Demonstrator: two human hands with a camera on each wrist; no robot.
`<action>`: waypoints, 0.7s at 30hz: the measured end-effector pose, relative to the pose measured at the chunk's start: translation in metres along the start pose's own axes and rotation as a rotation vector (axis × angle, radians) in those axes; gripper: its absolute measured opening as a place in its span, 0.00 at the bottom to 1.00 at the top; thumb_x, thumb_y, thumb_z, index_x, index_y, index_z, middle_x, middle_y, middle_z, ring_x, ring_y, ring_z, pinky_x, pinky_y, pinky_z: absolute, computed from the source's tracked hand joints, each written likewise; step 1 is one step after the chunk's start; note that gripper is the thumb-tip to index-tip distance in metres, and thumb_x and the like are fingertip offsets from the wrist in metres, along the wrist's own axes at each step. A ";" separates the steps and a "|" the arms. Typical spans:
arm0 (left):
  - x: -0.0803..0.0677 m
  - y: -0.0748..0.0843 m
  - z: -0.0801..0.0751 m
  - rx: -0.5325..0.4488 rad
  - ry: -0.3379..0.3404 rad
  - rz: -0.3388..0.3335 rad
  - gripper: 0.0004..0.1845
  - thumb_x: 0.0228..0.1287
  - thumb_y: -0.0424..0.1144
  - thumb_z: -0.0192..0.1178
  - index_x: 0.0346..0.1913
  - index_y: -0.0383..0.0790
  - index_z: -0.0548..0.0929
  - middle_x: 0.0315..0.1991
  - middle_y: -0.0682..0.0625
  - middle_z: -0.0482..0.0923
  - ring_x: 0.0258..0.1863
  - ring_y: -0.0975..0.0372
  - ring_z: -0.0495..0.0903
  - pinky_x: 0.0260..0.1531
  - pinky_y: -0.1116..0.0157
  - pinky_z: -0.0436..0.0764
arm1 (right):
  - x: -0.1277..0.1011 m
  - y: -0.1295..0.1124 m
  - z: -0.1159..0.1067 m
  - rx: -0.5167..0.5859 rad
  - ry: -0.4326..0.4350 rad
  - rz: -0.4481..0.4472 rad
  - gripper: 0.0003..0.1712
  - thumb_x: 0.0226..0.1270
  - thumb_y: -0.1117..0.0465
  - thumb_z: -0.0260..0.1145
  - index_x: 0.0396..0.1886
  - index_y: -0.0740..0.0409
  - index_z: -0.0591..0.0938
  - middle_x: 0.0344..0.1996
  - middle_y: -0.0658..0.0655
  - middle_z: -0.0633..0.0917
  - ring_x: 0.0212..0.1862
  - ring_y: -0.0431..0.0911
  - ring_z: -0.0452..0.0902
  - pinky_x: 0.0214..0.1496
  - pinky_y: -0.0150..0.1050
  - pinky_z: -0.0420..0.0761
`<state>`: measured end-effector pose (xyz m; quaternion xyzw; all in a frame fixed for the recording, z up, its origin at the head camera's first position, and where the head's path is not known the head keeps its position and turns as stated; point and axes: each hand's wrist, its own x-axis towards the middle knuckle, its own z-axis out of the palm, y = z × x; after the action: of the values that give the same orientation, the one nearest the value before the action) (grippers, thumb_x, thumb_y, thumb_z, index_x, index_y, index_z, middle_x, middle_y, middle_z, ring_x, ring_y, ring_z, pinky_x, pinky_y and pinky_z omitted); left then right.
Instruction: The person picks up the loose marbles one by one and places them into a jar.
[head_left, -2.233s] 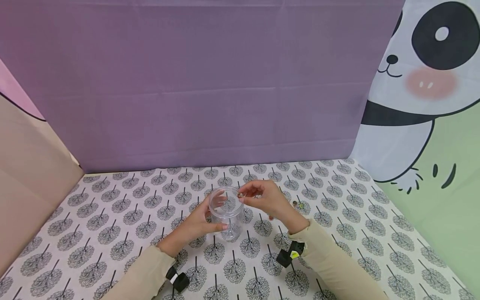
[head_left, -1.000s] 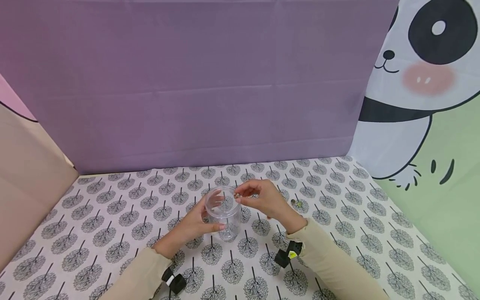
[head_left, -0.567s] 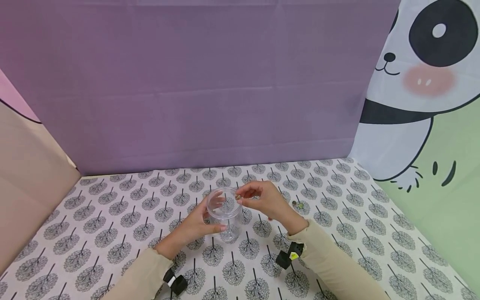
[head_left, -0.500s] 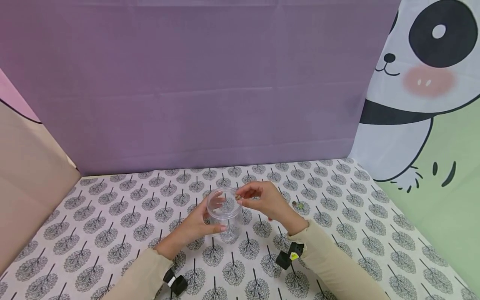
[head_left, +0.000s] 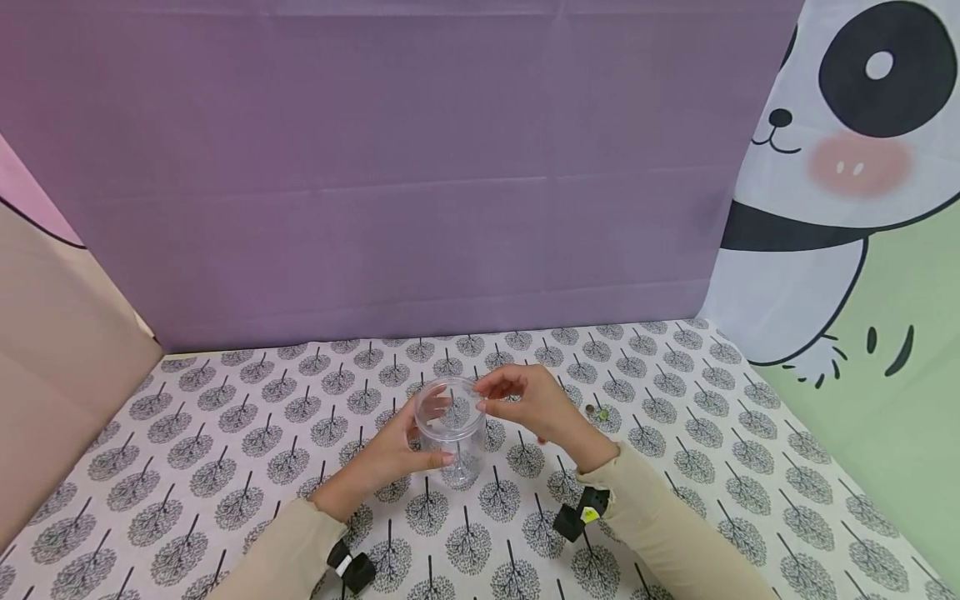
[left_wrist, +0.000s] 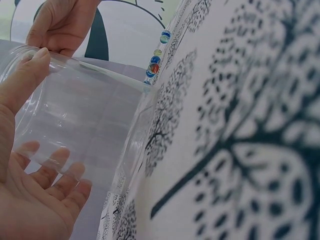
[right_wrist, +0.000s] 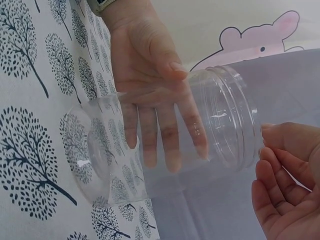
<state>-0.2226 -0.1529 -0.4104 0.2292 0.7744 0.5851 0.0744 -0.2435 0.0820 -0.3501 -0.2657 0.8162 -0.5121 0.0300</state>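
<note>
Clear jar (head_left: 461,440) steady, right hand (head_left: 528,402) up at the mouth!

Here we are at the rim, and I have the left hand (head_left: 393,447) wrapped around the jar's side, thumb on the near face, fingers spread across the far one: a firm, steadying hold. The jar stands upright on the tree-print tablecloth (head_left: 300,479), mouth open and facing up.

Over on the right, I'm watching thumb and index beside the rim, bent and slightly apart. I see no marble between them, so that pinch looks released; what the other curled fingers might hide, I can't say. Nor can I make out anything certain inside that see-through wall.

My read: this is the drop step, one hand bracing while the other delivers at the opening. Out on the cloth, beyond the right wrist, sit a green marble (head_left: 603,414) and a dark marble (head_left: 589,409); from the left wrist I pick out a blue marble (left_wrist: 165,36) near the head of a little row. The next move, I judge, calls for a light fingertip pinch on one of those rollers, jar kept braced.
</note>
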 end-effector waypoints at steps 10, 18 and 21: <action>0.000 -0.001 0.001 -0.015 0.000 0.005 0.49 0.49 0.33 0.71 0.72 0.49 0.54 0.69 0.37 0.59 0.61 0.39 0.66 0.60 0.42 0.66 | 0.000 0.002 -0.004 0.006 -0.001 0.001 0.11 0.58 0.62 0.69 0.42 0.58 0.84 0.32 0.52 0.83 0.35 0.43 0.78 0.18 0.31 0.72; -0.001 -0.001 0.000 -0.015 -0.002 -0.009 0.50 0.48 0.35 0.71 0.73 0.46 0.53 0.68 0.37 0.60 0.60 0.39 0.67 0.58 0.42 0.68 | -0.001 0.006 -0.011 0.013 0.009 -0.039 0.11 0.59 0.64 0.68 0.42 0.61 0.84 0.34 0.55 0.84 0.37 0.44 0.78 0.39 0.35 0.80; -0.001 -0.001 0.001 -0.015 0.010 -0.019 0.51 0.47 0.35 0.72 0.73 0.46 0.52 0.68 0.38 0.60 0.59 0.40 0.68 0.58 0.43 0.69 | -0.003 0.006 -0.014 -0.005 0.007 -0.035 0.11 0.59 0.63 0.68 0.42 0.60 0.84 0.35 0.54 0.84 0.38 0.44 0.78 0.41 0.36 0.81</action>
<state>-0.2217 -0.1530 -0.4113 0.2183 0.7723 0.5915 0.0777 -0.2481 0.0974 -0.3494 -0.2780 0.8128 -0.5116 0.0176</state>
